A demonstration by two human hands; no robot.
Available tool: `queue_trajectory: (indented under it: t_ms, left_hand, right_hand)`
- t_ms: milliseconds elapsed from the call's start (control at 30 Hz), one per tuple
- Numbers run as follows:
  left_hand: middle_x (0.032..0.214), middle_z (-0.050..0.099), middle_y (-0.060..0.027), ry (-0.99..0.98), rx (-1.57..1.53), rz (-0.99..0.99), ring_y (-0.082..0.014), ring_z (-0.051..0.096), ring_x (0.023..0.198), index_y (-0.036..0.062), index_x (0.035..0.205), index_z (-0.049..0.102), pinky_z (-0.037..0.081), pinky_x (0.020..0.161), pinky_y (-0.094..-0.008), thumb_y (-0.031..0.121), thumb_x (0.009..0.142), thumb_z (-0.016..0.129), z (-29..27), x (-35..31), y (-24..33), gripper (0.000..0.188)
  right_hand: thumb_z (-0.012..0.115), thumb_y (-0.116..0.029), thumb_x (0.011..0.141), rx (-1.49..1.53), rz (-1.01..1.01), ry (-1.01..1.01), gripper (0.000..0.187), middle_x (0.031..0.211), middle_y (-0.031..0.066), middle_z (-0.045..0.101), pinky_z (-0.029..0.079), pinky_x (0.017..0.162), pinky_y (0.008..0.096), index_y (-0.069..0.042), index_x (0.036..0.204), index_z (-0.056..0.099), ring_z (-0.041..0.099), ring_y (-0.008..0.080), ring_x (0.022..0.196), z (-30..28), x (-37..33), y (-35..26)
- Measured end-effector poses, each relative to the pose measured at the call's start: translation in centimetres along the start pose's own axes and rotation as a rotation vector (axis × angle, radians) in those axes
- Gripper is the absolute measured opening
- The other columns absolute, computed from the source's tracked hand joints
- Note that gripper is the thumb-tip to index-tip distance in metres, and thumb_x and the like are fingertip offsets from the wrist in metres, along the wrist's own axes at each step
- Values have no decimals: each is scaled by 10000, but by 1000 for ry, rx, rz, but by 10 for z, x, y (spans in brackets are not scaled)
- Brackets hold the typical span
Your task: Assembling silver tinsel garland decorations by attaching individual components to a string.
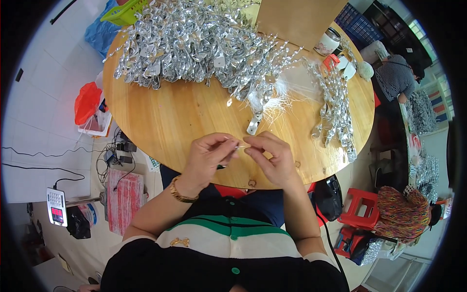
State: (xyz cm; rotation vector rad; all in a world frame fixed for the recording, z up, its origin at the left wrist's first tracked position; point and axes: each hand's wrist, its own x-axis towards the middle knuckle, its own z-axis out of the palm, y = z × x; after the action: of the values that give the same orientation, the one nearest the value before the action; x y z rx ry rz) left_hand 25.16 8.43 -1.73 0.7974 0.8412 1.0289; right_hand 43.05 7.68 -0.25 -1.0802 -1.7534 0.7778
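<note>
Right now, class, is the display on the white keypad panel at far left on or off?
On: the display glows red below the keys of the white keypad panel.

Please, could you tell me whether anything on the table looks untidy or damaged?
Slightly untidy: loose white strands splay in different directions across the wooden table, beside the heaped silver twisted strips, rather than lying aligned. I can see no clear damage or spill.

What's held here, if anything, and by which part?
The left hand pinches a thin strand; which part is too small to tell. Whether the right hand, close by, also grips it cannot be told.
</note>
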Motion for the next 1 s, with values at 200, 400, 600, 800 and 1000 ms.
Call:
queue_trajectory:
  t_ms: [200,400,600,800,1000]
  left_hand:
    - [772,608,-25,-65,239,-44,-45,522,591,6,884,591,358,476,-164,84,881,543,-51,-12,15,91]
    - [898,590,-67,-127,447,270,-63,524,597,6,911,513,413,547,-172,89,908,485,-27,-10,3,88]
    - [758,494,-27,-323,185,1,-32,415,561,42,923,435,345,496,-168,101,933,430,-5,-8,17,60]
    - [734,492,-4,-216,156,37,-22,329,530,47,897,452,283,476,-162,94,924,449,-18,-5,12,55]
    - [734,496,-5,-206,149,23,-20,329,526,48,896,462,273,468,-162,88,918,460,-20,-4,12,46]
  right_hand:
    - [640,24,758,-156,65,-38,134,724,73,550,409,545,235,16,892,649,528,140,630,-48,1,13]
    - [622,17,772,-149,81,-125,92,674,67,544,391,514,261,8,861,642,523,140,599,-21,8,-4]
    - [648,8,744,-176,-106,-133,104,660,70,548,398,517,263,-4,847,655,522,148,587,-22,18,-15]
    - [639,12,764,-63,69,-8,89,687,49,558,356,527,218,11,851,659,499,97,608,-53,6,-4]
    - [640,25,750,191,56,158,107,709,61,561,363,551,214,27,857,651,487,101,620,-52,2,5]
